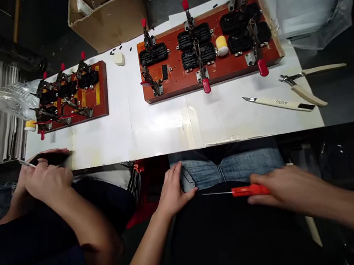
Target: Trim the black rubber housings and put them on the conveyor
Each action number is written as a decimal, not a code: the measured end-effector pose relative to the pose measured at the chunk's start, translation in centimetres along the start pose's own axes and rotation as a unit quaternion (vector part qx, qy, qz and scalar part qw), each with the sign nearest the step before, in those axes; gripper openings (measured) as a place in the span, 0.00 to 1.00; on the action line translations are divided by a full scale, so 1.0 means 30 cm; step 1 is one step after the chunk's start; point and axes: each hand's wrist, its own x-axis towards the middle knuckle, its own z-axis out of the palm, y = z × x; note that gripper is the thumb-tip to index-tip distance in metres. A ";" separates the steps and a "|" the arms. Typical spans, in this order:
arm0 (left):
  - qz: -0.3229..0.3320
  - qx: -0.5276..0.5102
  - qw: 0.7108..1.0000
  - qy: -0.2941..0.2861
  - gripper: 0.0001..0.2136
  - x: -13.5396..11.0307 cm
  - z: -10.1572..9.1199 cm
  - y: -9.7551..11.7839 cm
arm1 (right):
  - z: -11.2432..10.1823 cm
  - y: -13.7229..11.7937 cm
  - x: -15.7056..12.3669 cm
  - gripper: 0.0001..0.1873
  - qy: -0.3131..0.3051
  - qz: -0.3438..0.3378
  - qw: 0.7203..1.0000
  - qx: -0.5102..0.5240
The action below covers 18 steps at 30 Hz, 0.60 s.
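Observation:
My left hand point(173, 190) rests on my lap below the table edge, its fingers closed around a small dark grey part point(187, 182). My right hand point(287, 190) grips a red-handled screwdriver point(236, 192) whose thin metal shaft points left toward the grey part. Both hands sit over my jeans, in front of the white table point(162, 126). On the table ahead lies a red fixture board point(207, 47) with several black moulded parts held under toggle clamps with red tips.
A co-worker's hands point(44, 176) at the left work a dark piece at the table edge, near a second red clamp board point(70, 98). A craft knife point(280, 102) and cutting pliers point(307, 85) lie at the right. A cardboard box point(107, 9) and plastic bags stand behind.

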 end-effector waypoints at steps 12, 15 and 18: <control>0.028 0.001 1.000 -0.003 0.45 -0.054 0.034 -0.083 | -0.151 -0.141 0.211 0.27 -0.148 -0.046 0.985 -0.075; 0.032 -0.022 0.999 0.012 0.42 -0.022 0.028 -0.094 | -0.179 -0.104 0.140 0.17 -0.174 -0.056 0.982 -0.036; -0.019 -0.090 0.995 0.028 0.40 0.029 0.026 -0.103 | -0.238 0.015 0.009 0.07 -0.107 -0.037 0.993 0.017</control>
